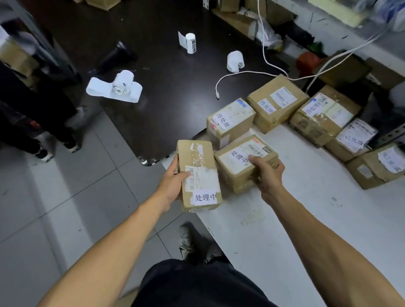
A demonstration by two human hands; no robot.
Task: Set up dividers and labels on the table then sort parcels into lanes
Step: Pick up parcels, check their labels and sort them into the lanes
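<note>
sorting step, centre of frame: left hand (172,180) grips tall parcel (198,175); right hand (269,172) clamps neighbouring parcel (246,161), both marked 处理中, at white table (300,218) edge. next: likely square them into one lane.

Person's own body, seen from the head camera. Both forearms are bare to the edge of view, with no sleeves, watch or wristband visible. The left hand (174,180) and right hand (269,172) wear no gloves; a ring-like band shows on the right-hand fingers (274,165). Below the fingers, dark trousers (196,293) and a worn light shoe with dark markings (188,240).
</note>
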